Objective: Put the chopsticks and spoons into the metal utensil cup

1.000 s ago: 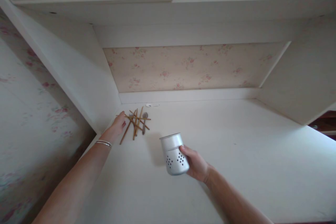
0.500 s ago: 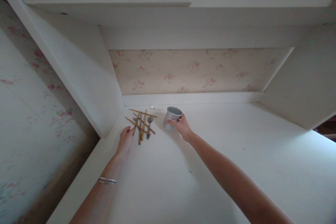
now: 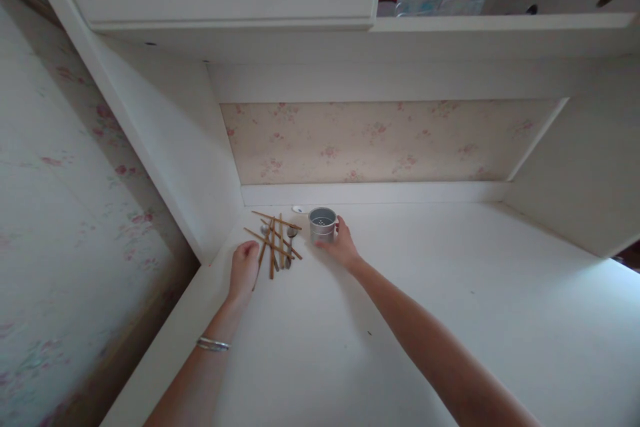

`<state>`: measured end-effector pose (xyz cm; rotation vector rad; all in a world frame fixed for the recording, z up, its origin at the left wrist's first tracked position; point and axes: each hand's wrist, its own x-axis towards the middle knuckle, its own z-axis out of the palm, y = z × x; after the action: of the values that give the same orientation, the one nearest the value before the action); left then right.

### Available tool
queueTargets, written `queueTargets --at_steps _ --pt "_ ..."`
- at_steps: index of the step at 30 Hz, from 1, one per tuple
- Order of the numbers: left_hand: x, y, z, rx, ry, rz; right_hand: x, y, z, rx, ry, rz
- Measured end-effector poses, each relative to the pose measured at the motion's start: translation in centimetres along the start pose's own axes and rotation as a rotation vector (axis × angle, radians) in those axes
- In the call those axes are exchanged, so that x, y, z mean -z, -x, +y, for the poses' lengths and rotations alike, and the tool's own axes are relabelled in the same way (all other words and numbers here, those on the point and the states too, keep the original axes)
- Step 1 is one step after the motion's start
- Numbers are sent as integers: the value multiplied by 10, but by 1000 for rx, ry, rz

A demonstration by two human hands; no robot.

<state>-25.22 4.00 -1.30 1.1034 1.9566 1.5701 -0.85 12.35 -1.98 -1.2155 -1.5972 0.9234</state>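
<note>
Cup [image 3: 322,233] now upright beside chopsticks [image 3: 273,246]

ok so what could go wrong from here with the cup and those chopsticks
The chopsticks lie crossed among the spoons, so pulling one out might drag or roll others. The metal cup, held by the right hand, is close beside them; a sideways nudge could knock into the nearest spoon or chopstick.

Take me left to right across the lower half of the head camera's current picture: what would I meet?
Flower-patterned wall, silvery bracelets, left hand, crossed chopsticks and spoons, metal cup, right hand gripping that cup.
</note>
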Motion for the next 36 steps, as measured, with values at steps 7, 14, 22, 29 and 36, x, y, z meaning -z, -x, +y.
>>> queueTargets --at_steps 7,14,22,29,36 --pt "-20 34 22 -377 -49 -16 35 73 3 -39 -139 124" --pt "-64 124 70 -306 149 -600 48 138 -1 -7 -31 -156" --pt "-92 162 63 -243 151 -936 50 145 -1 201 316 -311" --pt "-85 155 56 -82 239 -945 53 144 -9 208 413 -322" --pt "-83 156 60 -79 227 -957 55 144 -13 203 423 -332"
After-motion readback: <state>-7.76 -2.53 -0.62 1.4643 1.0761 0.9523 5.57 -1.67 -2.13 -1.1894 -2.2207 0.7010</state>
